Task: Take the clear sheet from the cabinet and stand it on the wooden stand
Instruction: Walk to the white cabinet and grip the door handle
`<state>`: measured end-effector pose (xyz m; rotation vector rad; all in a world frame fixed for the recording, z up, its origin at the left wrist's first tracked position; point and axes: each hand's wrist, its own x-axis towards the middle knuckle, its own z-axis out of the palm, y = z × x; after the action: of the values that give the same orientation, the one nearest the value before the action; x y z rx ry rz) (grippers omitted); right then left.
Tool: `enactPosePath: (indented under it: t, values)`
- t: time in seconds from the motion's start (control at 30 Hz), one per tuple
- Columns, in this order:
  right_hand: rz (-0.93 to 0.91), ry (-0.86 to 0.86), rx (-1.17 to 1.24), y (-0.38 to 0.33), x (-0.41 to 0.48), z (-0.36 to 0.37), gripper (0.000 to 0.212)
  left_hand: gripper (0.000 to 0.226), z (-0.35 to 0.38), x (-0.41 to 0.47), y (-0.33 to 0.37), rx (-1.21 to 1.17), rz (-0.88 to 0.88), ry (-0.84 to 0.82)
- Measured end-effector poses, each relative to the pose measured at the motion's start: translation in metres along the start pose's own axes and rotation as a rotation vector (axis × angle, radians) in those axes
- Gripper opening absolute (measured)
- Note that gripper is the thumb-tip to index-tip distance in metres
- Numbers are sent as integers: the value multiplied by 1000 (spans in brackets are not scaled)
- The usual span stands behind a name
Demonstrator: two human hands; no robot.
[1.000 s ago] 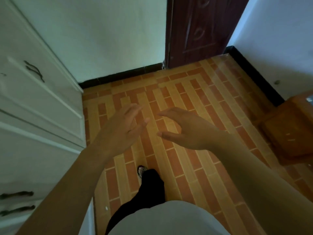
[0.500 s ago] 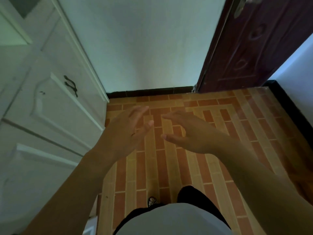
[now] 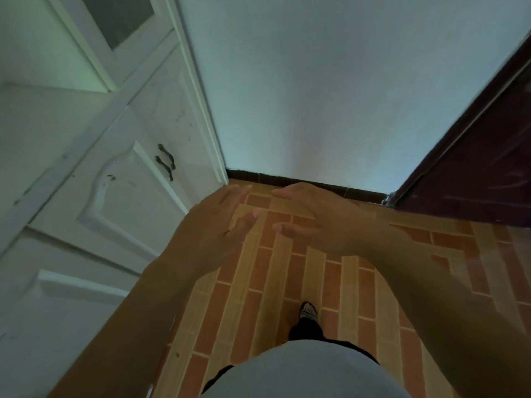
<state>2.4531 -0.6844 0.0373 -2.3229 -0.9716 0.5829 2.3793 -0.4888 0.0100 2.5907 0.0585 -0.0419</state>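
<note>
left hand [image 3: 214,225] and right hand [image 3: 314,218] empty, fingers relaxed, cabinet [image 3: 120,193] just beside left hand

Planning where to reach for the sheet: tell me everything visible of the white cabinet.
The white cabinet fills the view's left, ending at the pale wall. It looks like painted wood, scuffed with dark marks. Its shut panelled lower front carries two dark curved handles; above sits a door with a grey pane. The left hand and right hand touch nothing of it.
</note>
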Motion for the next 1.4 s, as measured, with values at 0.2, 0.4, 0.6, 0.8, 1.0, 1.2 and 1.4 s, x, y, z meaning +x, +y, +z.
enactPosePath:
  t: [0.2,0.4,0.6,0.8,1.0,1.2,1.4]
  values:
    - [-100,-38,-35,37,70,-46,44,61,-13,64,7,26,-110,114]
    - [-154,-111,-15,51,131,-68,52,67,-25,97,-7,26,-265,134]
    - [-204,-134,-57,38,201,-83,59,67,-51,139,-38,37,-317,157]
    - [-256,-91,-115,18,279,-114,68,67,-99,204,-75,12,-303,208]
    - [-333,-63,-146,-4,354,-139,67,74,-152,253,-110,53,-290,290]
    - [-440,-86,-116,-32,420,-161,60,73,-193,284,-130,77,-333,363]
    - [-584,-109,-99,-53,481,-190,56,68,-227,310,-137,188,-402,457]
